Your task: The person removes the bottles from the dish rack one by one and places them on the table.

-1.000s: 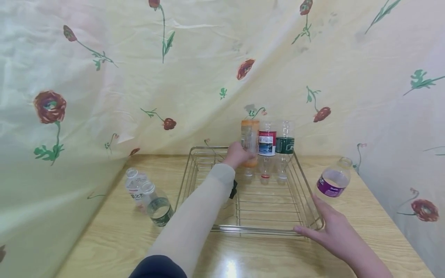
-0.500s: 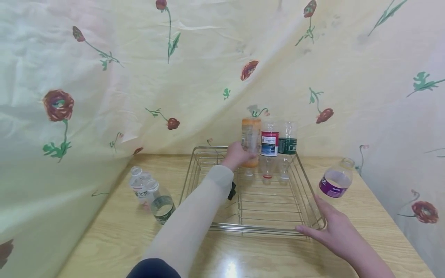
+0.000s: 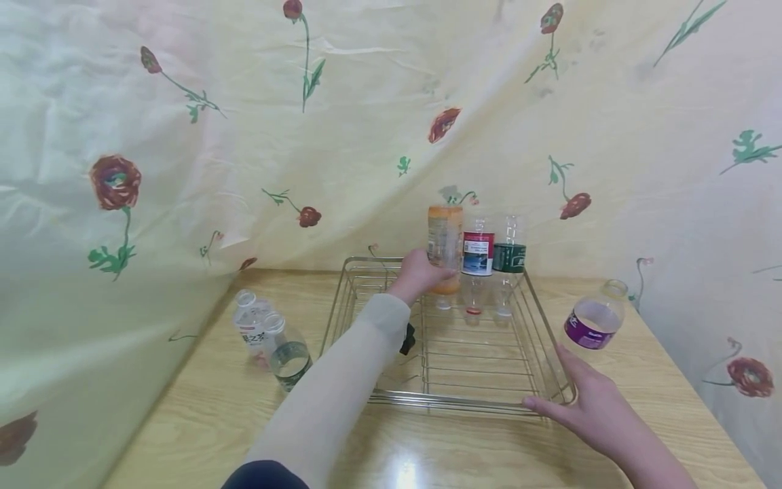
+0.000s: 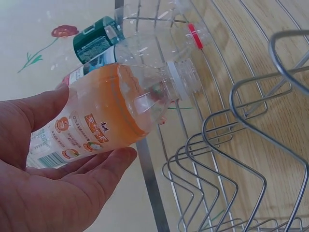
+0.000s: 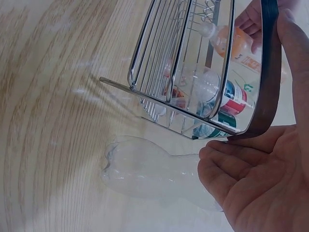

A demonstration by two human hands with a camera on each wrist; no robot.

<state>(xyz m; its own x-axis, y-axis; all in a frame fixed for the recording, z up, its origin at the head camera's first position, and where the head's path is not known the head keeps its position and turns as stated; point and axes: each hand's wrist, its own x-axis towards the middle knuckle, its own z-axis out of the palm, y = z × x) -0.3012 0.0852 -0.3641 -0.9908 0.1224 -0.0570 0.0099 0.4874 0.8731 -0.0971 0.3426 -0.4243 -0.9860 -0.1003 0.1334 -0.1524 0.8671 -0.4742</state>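
My left hand [image 3: 420, 275] grips a clear plastic bottle with an orange label [image 4: 111, 108]. In the left wrist view its thumb and fingers lie on either side of the body, and the neck points down toward the rack wires. A wire dish rack [image 3: 470, 403] stands on the table below it. Beside this bottle, two more stand neck-down in the rack: a red-labelled bottle [image 3: 478, 255] and a green-labelled bottle [image 3: 509, 258]. At the rack's front right corner, my right hand [image 3: 589, 404] holds the rim, thumb at the front and fingers along the outer side.
A purple-labelled bottle [image 3: 589, 329] stands upright right of the rack. Two bottles stand to its left, one with pinkish lettering [image 3: 250, 326] and one green-labelled [image 3: 290, 360]. Floral cloth [image 3: 342, 149] hangs behind the wooden table [image 3: 201, 421].
The whole scene shifts slightly rightward in the head view. Both hands keep their places at the orange-labelled bottle and the rack corner.
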